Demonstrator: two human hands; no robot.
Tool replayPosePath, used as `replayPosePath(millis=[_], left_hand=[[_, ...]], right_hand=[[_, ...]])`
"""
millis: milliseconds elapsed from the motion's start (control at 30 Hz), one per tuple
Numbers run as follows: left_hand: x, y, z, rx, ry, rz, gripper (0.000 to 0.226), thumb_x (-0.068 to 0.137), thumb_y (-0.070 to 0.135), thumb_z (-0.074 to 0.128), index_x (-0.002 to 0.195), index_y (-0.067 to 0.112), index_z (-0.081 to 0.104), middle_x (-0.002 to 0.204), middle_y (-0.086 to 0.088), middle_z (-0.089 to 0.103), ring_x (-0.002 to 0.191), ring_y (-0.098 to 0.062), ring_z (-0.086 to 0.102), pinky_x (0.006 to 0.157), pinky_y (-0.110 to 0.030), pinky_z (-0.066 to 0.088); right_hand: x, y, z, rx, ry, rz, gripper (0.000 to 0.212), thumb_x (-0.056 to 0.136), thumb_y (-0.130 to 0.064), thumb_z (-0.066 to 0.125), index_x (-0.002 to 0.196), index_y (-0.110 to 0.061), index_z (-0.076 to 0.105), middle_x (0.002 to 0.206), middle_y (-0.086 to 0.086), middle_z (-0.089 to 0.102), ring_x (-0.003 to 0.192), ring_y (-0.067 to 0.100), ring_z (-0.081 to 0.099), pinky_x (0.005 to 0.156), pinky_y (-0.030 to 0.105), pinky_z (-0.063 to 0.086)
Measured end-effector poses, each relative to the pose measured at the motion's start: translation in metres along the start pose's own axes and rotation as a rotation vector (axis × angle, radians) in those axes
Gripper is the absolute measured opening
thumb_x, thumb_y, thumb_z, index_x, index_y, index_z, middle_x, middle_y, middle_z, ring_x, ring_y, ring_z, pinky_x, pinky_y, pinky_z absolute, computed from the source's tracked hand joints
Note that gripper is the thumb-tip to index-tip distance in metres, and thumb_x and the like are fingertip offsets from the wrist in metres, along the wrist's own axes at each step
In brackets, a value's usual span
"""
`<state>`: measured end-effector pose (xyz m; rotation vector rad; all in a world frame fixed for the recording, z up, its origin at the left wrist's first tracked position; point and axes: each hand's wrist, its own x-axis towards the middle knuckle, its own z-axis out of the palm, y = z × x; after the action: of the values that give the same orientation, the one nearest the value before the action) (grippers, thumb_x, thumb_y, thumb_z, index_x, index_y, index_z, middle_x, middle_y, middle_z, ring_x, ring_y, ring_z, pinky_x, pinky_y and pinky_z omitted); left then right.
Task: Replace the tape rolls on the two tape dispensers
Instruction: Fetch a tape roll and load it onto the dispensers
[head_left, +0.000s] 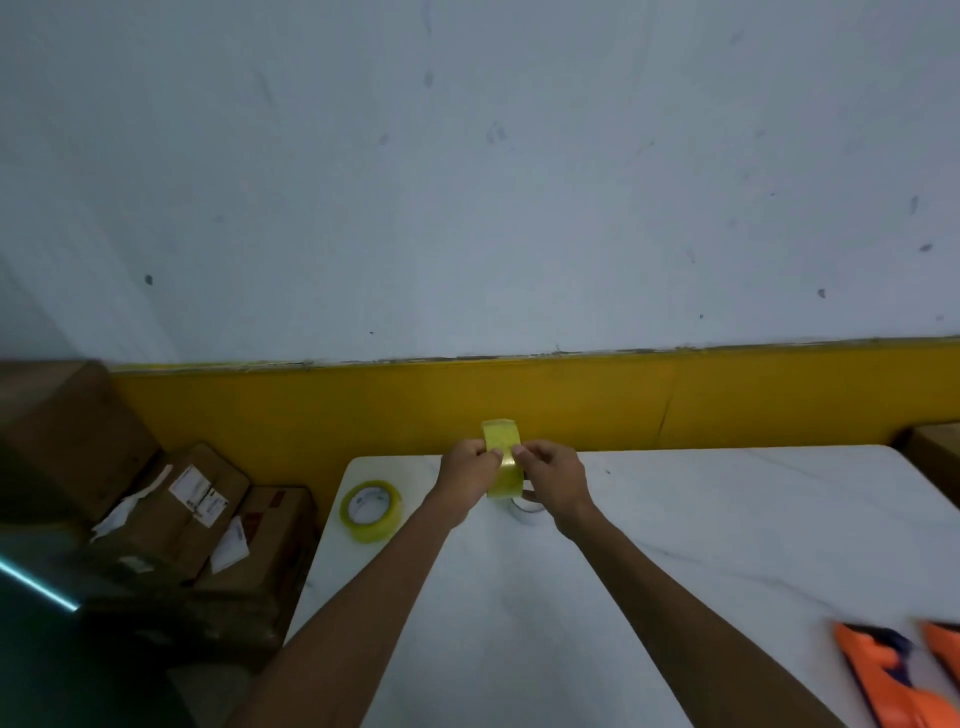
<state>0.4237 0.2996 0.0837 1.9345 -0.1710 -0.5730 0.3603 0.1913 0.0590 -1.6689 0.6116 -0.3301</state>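
A yellowish clear tape roll (500, 441) is held on edge above the far part of the white table (701, 530). My left hand (465, 467) grips its left side and my right hand (553, 473) pinches its right side, thumbs on the tape face. A second yellowish tape roll (371, 510) lies flat near the table's far left corner. A pale, nearly spent roll or core (525, 512) sits on the table under my right hand, partly hidden. Two orange tape dispensers (878, 673) (943, 644) lie at the near right, blurred and cut off by the frame.
Cardboard boxes (202, 499) with labels are stacked on the floor left of the table. A yellow wall band (727, 395) runs right behind the table's far edge. Another brown box edge (935, 447) shows at the far right.
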Motion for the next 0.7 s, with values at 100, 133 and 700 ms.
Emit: replayPosePath(millis=[100, 133, 700], left_hand=[[-0.034, 0.003, 0.023, 0.006, 0.027, 0.021, 0.019, 0.093, 0.022, 0.053, 0.102, 0.012, 0.066, 0.108, -0.014, 0.067, 0.103, -0.031, 0.063, 0.093, -0.051, 0.054], [-0.045, 0.001, 0.031, 0.013, 0.04, 0.027, 0.022, 0.092, 0.023, 0.054, 0.104, 0.01, 0.067, 0.108, -0.014, 0.067, 0.102, -0.031, 0.063, 0.093, -0.051, 0.054], [-0.247, -0.041, 0.17, -0.057, 0.037, -0.011, 0.017, 0.088, 0.021, 0.055, 0.085, 0.01, 0.067, 0.105, -0.02, 0.068, 0.101, -0.035, 0.066, 0.09, -0.052, 0.056]], right_hand=[[-0.028, 0.003, -0.028, 0.012, -0.006, -0.029, 0.02, 0.092, -0.025, 0.061, 0.095, -0.009, 0.073, 0.084, 0.011, 0.067, 0.086, 0.03, 0.065, 0.075, 0.052, 0.062], [-0.038, 0.006, -0.038, 0.012, -0.012, -0.028, 0.019, 0.091, -0.025, 0.061, 0.094, -0.011, 0.072, 0.085, 0.011, 0.067, 0.088, 0.032, 0.066, 0.075, 0.052, 0.062], [-0.233, 0.068, -0.191, 0.02, -0.014, 0.049, 0.013, 0.091, -0.023, 0.061, 0.085, -0.016, 0.07, 0.087, 0.006, 0.067, 0.098, 0.029, 0.068, 0.076, 0.046, 0.062]])
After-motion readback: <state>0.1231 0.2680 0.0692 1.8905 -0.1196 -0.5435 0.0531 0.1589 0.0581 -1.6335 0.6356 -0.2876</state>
